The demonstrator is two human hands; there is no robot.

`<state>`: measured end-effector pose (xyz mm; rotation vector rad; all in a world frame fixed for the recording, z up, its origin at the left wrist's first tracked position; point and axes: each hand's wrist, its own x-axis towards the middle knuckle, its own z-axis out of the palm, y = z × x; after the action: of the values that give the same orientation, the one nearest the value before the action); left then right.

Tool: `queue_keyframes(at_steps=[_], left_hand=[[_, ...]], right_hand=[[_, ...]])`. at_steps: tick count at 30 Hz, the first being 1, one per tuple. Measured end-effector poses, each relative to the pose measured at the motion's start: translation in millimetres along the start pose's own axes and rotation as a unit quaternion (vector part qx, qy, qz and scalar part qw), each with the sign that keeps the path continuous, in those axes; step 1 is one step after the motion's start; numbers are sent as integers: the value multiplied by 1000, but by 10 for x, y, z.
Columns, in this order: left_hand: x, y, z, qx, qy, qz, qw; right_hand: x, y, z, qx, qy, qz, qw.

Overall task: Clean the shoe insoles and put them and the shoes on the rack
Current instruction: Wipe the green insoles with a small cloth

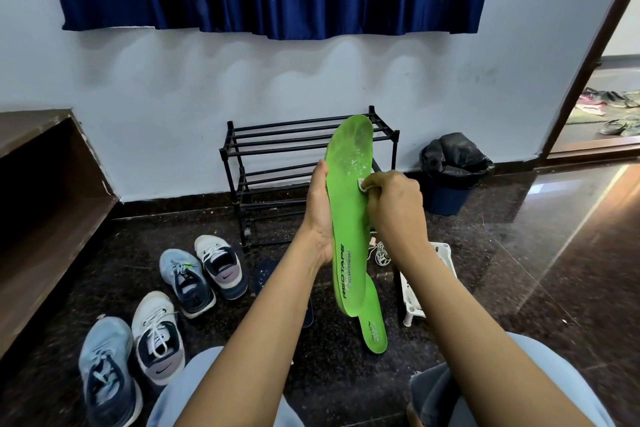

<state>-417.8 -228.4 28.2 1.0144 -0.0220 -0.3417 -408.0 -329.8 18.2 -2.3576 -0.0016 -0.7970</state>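
My left hand (320, 215) holds a long green insole (348, 204) upright by its left edge; white specks cover its upper part. My right hand (391, 201) pinches a small white wipe (362, 185) against the insole's right edge. A second green insole (374, 326) lies on the dark floor below. A dark insole (265, 274) lies beside my left forearm, partly hidden. Two pairs of sneakers, blue (185, 282) and white (221, 265), stand on the floor at the left. The black shoe rack (277, 163) stands against the wall behind the insole.
A blue bin with a black liner (450, 173) stands right of the rack. A white plastic basket (415, 288) lies on the floor under my right forearm. A wooden ledge (45, 184) runs along the left. A doorway opens at the right.
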Motion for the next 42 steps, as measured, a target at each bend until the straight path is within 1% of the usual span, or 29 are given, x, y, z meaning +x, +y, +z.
queue_keyframes(at_steps=[6, 13, 18, 20, 26, 28, 32, 34, 39, 42], left_hand=[[-21, 50, -55, 11, 12, 0, 1000], [-48, 48, -61, 36, 6, -2, 999], [-26, 91, -127, 33, 22, -4, 999], [-23, 83, -132, 35, 22, -10, 999], [-70, 64, -77, 45, 4, -20, 999], [-61, 73, -88, 39, 4, -21, 999], [-37, 90, -139, 27, 14, -24, 999], [-42, 85, -136, 27, 14, -28, 999], [-71, 54, -97, 45, 8, -27, 999], [-67, 46, -93, 40, 7, -30, 999]], right_hand=[[-96, 30, 55, -15, -63, 5, 998], [28, 51, 38, 27, -10, 17, 999], [-40, 80, 78, 36, -52, 1, 998], [-65, 78, 89, 19, -52, -12, 998], [63, 68, 32, 26, 13, -3, 1000], [66, 77, 33, 33, 9, -3, 999], [-48, 54, 79, 3, -45, -28, 999], [-68, 40, 80, -2, -53, -25, 998], [35, 33, 8, -2, 10, -18, 1000], [-3, 17, 1, -9, 5, -24, 1000]])
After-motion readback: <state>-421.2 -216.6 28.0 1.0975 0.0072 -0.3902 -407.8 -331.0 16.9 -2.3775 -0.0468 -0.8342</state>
